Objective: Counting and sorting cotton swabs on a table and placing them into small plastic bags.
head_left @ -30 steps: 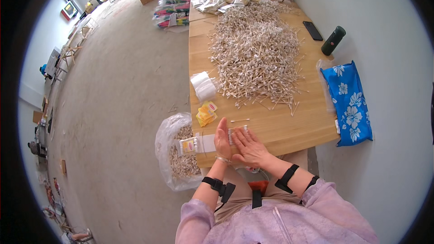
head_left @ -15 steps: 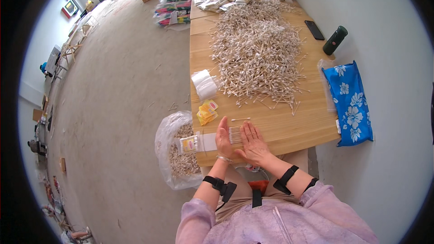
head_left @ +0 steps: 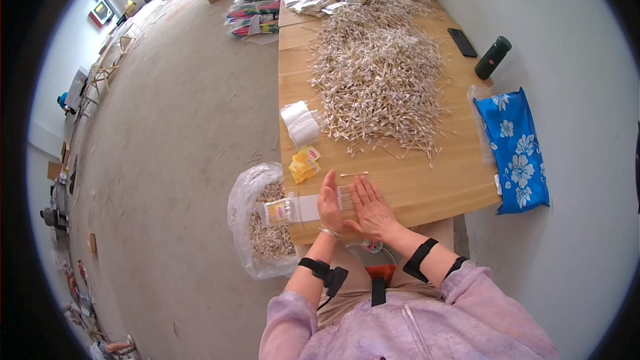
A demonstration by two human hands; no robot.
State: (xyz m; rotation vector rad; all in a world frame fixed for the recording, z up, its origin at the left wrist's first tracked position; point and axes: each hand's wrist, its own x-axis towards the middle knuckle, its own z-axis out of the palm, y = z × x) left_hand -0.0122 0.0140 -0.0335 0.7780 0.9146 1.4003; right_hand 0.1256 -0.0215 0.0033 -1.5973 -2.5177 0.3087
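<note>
A row of cotton swabs (head_left: pixel 345 198) lies side by side on the table between my hands. My left hand (head_left: pixel 329 205) stands on its edge at the left end of the row, fingers straight. From the right, my right hand (head_left: pixel 375 215) rests slanted against the row with outstretched fingers, partly covering it. Left of my left hand lies a white strip (head_left: pixel 309 208), and beyond it a small filled packet of swabs (head_left: pixel 277 212) at the table edge. One loose swab (head_left: pixel 354 174) lies just past my fingertips. Yellow cards (head_left: pixel 305 165) are stacked nearby.
A large heap of swabs (head_left: pixel 380 80) covers the middle of the wooden table (head_left: pixel 427 190). Clear plastic bags (head_left: pixel 301 124) lie left of it. At the right are a blue flowered pouch (head_left: pixel 520 153), a dark bottle (head_left: pixel 493 58) and a phone (head_left: pixel 461 43). An open sack (head_left: pixel 241 220) of swabs stands below left.
My right hand has shifted slightly left toward my left hand, and the visible part of the swab row between them is a little narrower. My left hand has stayed nearly still.
</note>
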